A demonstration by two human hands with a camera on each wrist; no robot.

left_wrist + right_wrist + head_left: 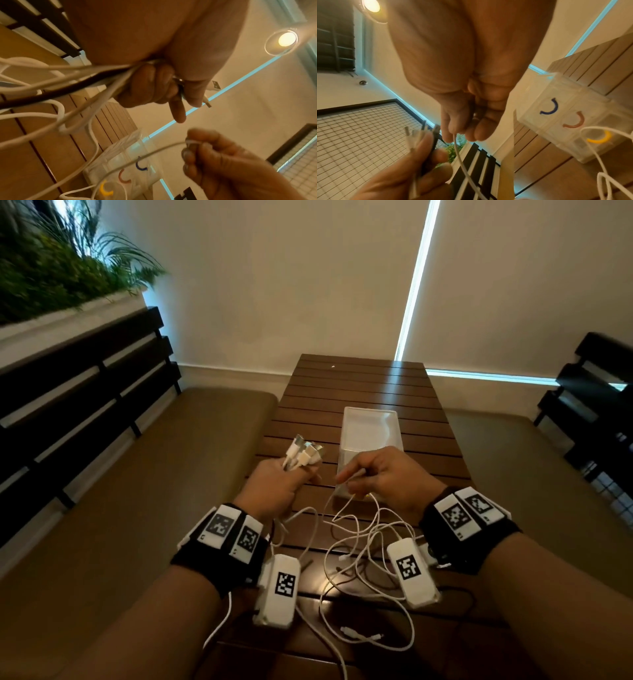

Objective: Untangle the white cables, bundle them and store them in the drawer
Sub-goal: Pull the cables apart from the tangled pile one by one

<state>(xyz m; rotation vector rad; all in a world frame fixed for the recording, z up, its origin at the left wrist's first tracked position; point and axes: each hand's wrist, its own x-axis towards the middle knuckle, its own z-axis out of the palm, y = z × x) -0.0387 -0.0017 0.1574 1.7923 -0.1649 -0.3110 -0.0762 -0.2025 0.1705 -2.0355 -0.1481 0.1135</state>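
Head view: left hand (pixel 274 487) grips a bunch of white cables (pixel 356 546) by their plugs; right hand (pixel 387 474) pinches one strand above the bench (pixel 359 392).

Dim, warm room from my head view; a thin cold strip of daylight (pixel 416 282) slices down the far wall between the blinds and throws a pale streak across the far tabletop (pixel 363 381). Edges bend hard, fisheye style. At my left wrist a round ceiling lamp (pixel 287 39) flares with a halo, and my left hand (pixel 154 83) smears with motion blur. My right wrist view is soft too.
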